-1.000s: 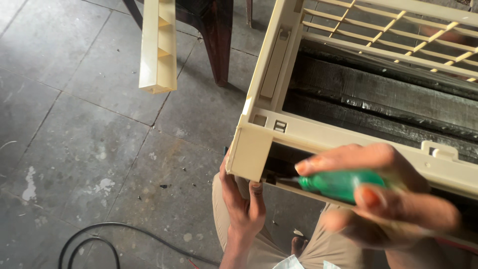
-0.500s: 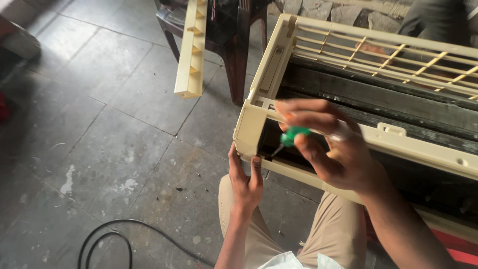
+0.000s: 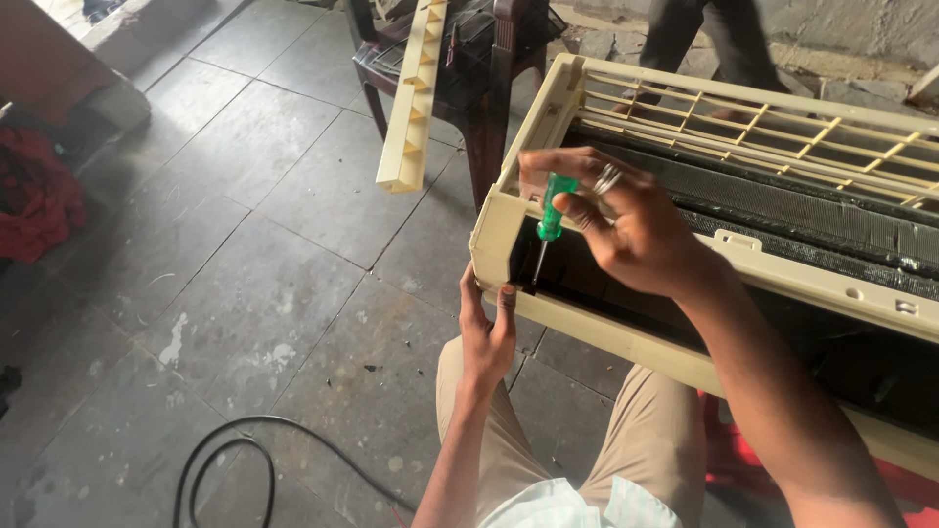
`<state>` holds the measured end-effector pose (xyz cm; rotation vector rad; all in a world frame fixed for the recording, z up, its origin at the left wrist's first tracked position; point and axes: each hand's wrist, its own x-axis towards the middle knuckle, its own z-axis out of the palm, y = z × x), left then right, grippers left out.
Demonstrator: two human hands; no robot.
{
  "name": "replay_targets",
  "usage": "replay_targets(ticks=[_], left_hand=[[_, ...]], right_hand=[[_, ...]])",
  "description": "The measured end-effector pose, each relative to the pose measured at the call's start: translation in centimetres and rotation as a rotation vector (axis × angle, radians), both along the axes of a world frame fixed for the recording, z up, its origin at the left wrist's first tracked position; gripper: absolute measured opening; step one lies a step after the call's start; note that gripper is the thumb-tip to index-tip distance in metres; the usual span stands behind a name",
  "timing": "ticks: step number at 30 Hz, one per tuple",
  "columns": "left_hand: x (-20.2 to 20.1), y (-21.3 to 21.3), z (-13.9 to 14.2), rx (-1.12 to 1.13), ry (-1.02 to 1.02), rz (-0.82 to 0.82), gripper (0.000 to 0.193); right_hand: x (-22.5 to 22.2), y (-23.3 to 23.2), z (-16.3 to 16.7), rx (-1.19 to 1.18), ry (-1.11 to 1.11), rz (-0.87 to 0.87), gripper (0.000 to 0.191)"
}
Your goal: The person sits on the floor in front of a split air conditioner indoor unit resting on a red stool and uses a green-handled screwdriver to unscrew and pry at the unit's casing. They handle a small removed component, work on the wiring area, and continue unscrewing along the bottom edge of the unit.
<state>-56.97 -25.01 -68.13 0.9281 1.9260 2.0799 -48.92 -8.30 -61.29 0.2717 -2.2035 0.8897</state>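
Over the air conditioner casing (image 3: pixel 685 284), the screwdriver (image 3: pixel 550 220) now points down (previously level).

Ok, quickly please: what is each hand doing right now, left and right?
Left hand: closed on the lower corner of the beige air conditioner casing.
Right hand: closed, holding a green-handled screwdriver.

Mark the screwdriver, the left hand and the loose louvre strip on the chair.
green-handled screwdriver (image 3: pixel 555 200), head view, on the green handle.
left hand (image 3: pixel 486 332), head view, on the back of the hand under the beige unit's corner.
cream louvre strip (image 3: pixel 411 108), head view, mid-length of the strip leaning on the chair.
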Motion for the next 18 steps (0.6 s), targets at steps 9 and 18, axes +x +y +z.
replay_targets(ticks=[9,18], left_hand=[[0.4,-0.5,0.5,-0.02,-0.007,0.026,0.056],[0.3,-0.4,0.1,-0.015,-0.021,0.017,0.056]], right_hand=[[0.1,-0.6,-0.3,-0.088,-0.042,-0.019,0.037],[-0.3,-1.4,-0.1,0.017,-0.026,-0.018,0.041]])
